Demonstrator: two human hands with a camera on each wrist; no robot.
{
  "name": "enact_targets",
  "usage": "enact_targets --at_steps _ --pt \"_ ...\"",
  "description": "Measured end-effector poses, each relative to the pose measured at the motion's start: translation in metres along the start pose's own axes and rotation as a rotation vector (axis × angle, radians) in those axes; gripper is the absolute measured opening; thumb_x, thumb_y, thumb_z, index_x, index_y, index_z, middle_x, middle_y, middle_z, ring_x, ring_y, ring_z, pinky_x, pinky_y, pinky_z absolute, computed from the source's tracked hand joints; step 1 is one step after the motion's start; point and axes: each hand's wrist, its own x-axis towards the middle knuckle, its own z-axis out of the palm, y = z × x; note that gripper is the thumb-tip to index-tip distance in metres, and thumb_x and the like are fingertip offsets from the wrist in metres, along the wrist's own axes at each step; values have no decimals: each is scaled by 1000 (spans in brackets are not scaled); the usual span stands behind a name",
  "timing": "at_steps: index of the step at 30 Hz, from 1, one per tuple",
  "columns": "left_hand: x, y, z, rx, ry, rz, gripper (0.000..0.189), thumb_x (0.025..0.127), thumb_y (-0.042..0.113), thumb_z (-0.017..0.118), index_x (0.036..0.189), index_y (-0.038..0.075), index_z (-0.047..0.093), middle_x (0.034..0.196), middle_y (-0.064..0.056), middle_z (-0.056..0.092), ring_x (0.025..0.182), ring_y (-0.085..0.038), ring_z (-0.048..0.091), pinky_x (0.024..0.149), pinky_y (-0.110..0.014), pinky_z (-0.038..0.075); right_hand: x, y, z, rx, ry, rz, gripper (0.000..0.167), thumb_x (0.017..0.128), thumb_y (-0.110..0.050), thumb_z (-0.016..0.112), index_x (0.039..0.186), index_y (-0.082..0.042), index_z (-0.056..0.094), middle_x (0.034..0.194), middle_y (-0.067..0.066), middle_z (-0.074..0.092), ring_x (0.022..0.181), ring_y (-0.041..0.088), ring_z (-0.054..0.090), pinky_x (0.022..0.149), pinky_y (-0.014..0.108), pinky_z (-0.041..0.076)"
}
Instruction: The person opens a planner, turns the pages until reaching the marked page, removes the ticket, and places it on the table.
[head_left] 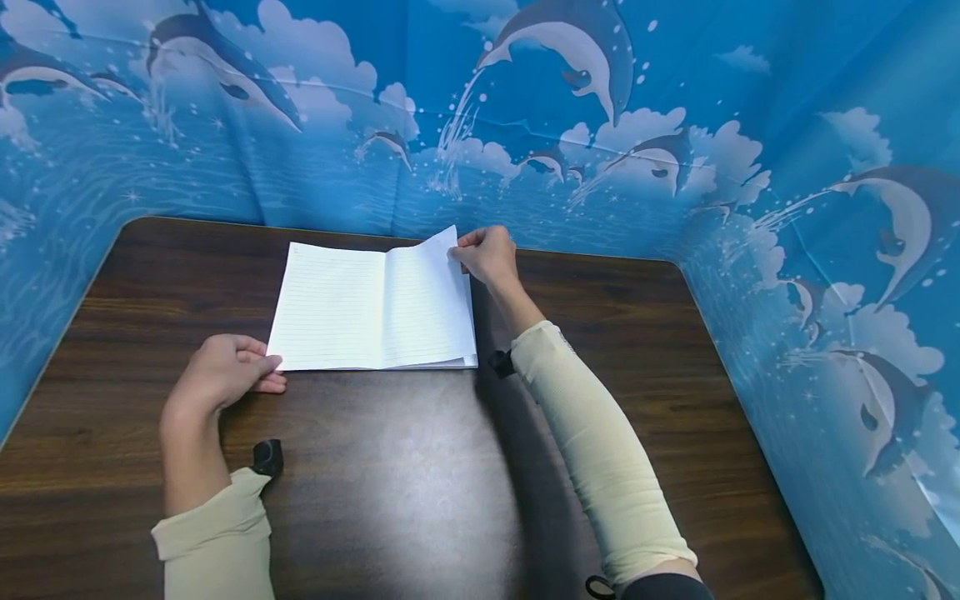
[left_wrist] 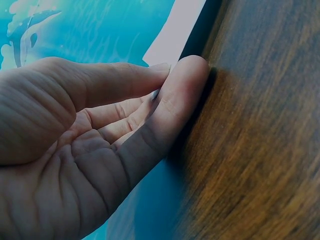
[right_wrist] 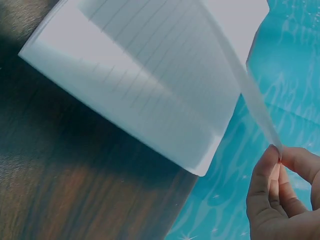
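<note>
An open notebook (head_left: pixel 330 308) with ruled white pages lies near the far edge of the table. My left hand (head_left: pixel 228 371) pinches its near left corner between thumb and forefinger; in the left wrist view the thumb and forefinger close on a white paper edge (left_wrist: pixel 172 37). At the far right corner, my right hand (head_left: pixel 489 254) pinches a lifted page (head_left: pixel 427 292) between thumb and fingertips. That page rises in a curve from the middle fold. Under it, the right wrist view shows the lined sheet below (right_wrist: pixel 145 85), partly in shadow.
The dark wood-grain table (head_left: pixel 390 475) extends around the notebook on all sides. A blue curtain (head_left: pixel 315 167) printed with dolphins and clouds hangs behind the table and along its right side. Small black devices sit at both wrists.
</note>
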Motion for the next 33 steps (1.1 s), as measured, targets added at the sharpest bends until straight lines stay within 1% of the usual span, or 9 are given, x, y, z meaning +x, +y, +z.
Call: enact_targets --at_steps 4,6,7,9,13,14,17,24,33 --pt "0 0 0 0 8 -7 44 112 14 55 142 -17 47 85 -3 82 78 -16 82 70 -15 55 -2 -5 1 22 -15 -16 13 99 -14 79 100 -1 80 92 17 79 75 23 78 92 46 65" --pt "0 0 0 4 9 -5 44 112 14 55 142 -17 47 85 -3 82 78 -16 82 70 -16 55 -3 -8 1 36 -27 -20 13 99 -14 79 101 -1 79 94 18 79 76 25 80 94 45 64" --pt "0 0 0 6 10 -5 44 112 14 55 142 -17 47 85 -3 82 78 -16 82 70 -15 55 -3 -9 1 41 -32 -22 13 99 -14 79 101 -1 79 95 18 79 78 26 81 103 45 60" --pt "0 0 0 9 11 -2 43 112 13 55 142 -17 47 84 -3 82 77 -16 82 69 -14 54 -4 -12 1 50 -44 -22 14 100 -15 79 102 -1 79 97 20 80 81 29 82 105 46 59" --pt "0 1 1 -2 17 -9 43 112 13 55 142 -17 48 84 -3 82 77 -16 82 67 -12 54 -5 -17 2 66 -68 -15 15 100 -15 78 104 -1 78 100 20 79 85 30 82 101 46 61" --pt "0 1 1 -4 17 -10 43 112 13 55 141 -17 48 84 -3 82 77 -16 82 67 -12 54 -5 -18 2 72 -76 -11 15 101 -15 78 104 -1 78 101 20 78 85 30 82 92 45 65" --pt "0 1 1 -9 15 -14 42 112 13 55 141 -17 48 84 -3 82 77 -16 82 67 -13 54 -6 -21 4 87 -94 1 15 101 -15 77 105 -1 77 101 19 77 83 29 82 88 42 66" --pt "1 0 -1 -3 -2 -3 42 112 14 56 141 -16 48 85 -2 82 78 -14 82 68 -12 53 -8 -31 7 135 -126 41 15 101 -17 78 106 -3 77 103 16 77 83 27 82 90 42 65" --pt "-1 0 -2 1 -15 38 42 112 11 54 141 -20 48 84 -3 82 76 -12 81 69 -10 52 -13 -45 17 250 -176 25 14 101 -12 77 104 1 77 112 20 76 78 21 77 89 43 66"
